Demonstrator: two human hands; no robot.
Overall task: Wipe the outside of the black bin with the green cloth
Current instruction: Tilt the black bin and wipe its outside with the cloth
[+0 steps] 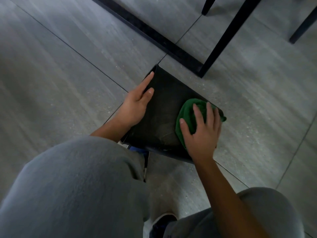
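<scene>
The black bin (pixel 164 107) lies tipped on the grey tiled floor in front of my knees, one flat side facing up. My left hand (pixel 137 103) grips its left edge, thumb on the upper face and fingers running along the side. A bunched green cloth (pixel 188 114) rests on the right part of that upper face. My right hand (pixel 200 133) presses flat on the cloth with fingers spread. The bin's opening is hidden toward my legs.
Black metal furniture legs and a floor bar (pixel 154 35) stand just beyond the bin, with more dark legs (pixel 301 26) at the top right. My grey-trousered knees (pixel 77 186) fill the lower frame, a shoe (pixel 163 222) between them. Bare floor tiles (pixel 42 74) spread to the left.
</scene>
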